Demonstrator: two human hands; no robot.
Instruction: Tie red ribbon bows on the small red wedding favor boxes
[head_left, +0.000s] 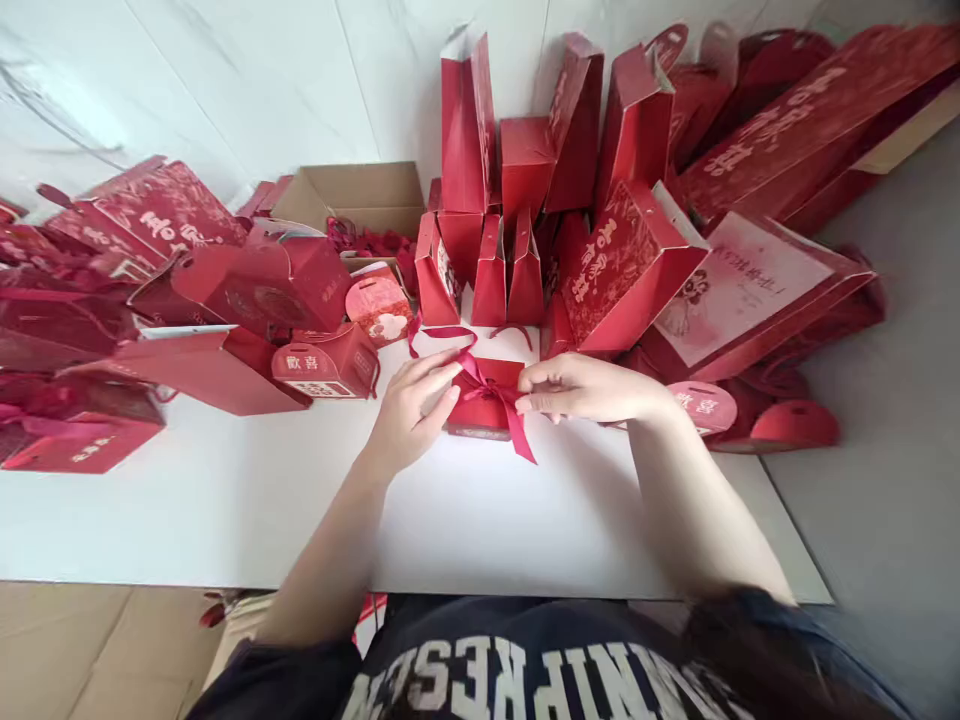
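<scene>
Box point(469, 412) sits in front of me on the table point(300, 510), between my two hands, with a ribbon point(519, 432) across its top. Far left, another box point(90, 445) has a ribbon lying over it, so I take that one to be tied. Then come more packs point(262, 280), crowded together, and a small box point(326, 362) near them, with a carton point(360, 185) behind. Next is my left hand point(416, 405) at the box's left edge, thumb and fingers apart, their tips beside a loop of the ribbon. On the box itself the ribbon is gathered into a knot, one tail trailing past the front edge; I judge the tying mostly done, with the bow yet to be evened out. My right hand point(589, 388) has thumb and forefinger together, clamped on the ribbon, as far as I can tell. Beyond it, red bags point(634, 270) stand and lean in a crowd.
</scene>
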